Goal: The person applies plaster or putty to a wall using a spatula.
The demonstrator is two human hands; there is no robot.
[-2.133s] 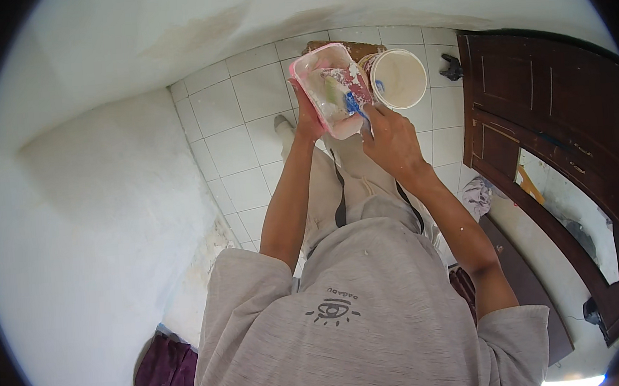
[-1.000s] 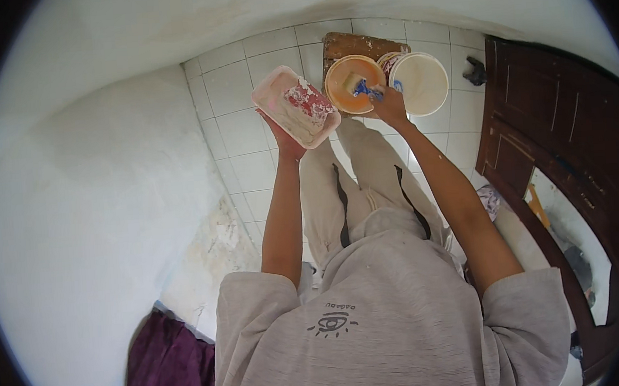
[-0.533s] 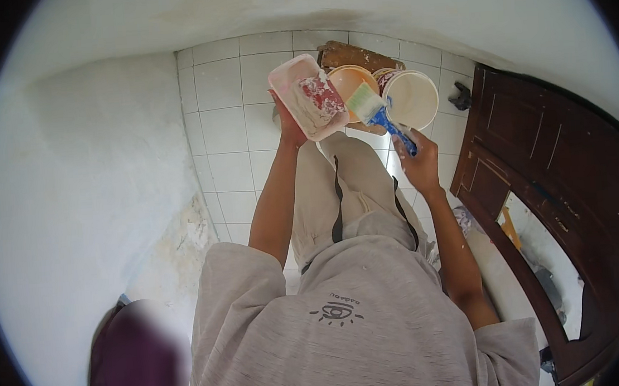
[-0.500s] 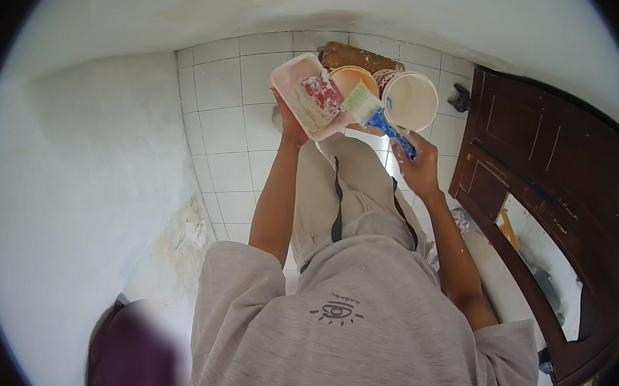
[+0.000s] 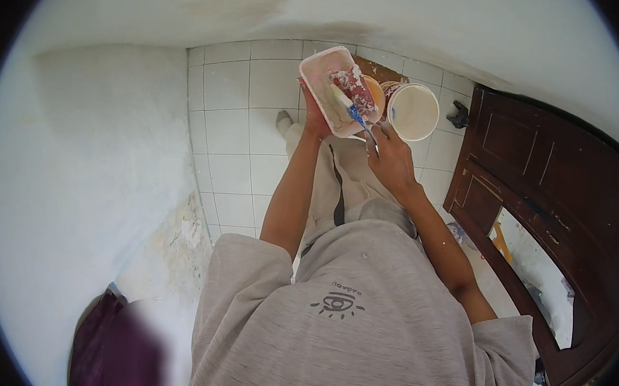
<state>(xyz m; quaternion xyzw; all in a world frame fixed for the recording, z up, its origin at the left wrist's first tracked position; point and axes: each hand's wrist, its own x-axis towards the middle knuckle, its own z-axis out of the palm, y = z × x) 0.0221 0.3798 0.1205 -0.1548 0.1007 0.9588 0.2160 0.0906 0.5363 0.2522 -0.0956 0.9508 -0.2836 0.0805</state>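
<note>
My left hand (image 5: 313,114) grips the left side of a pale pink paint tray (image 5: 322,92), holding it up in front of me. The tray is smeared with whitish paint, and a red, paint-crusted patch (image 5: 357,93) covers its right part. My right hand (image 5: 391,155) is closed around the handle of a paintbrush (image 5: 356,114) with a blue handle. Its pale bristles are over the tray, seemingly against the inside. Behind the tray's right side, an orange-rimmed bucket (image 5: 375,94) is partly hidden. A white bucket (image 5: 414,112) stands just right of it.
White floor tiles (image 5: 230,130) run up to the walls. A brown board (image 5: 381,69) lies behind the buckets. On the right stands a dark wooden cabinet (image 5: 514,136) with a mirror (image 5: 537,270). Purple cloth (image 5: 113,357) is at lower left, beside a patchy, peeling wall (image 5: 176,238).
The brush has moved left from beside the tray to over it and now points into it. The tray has shifted slightly right, covering more of the orange-rimmed bucket.
</note>
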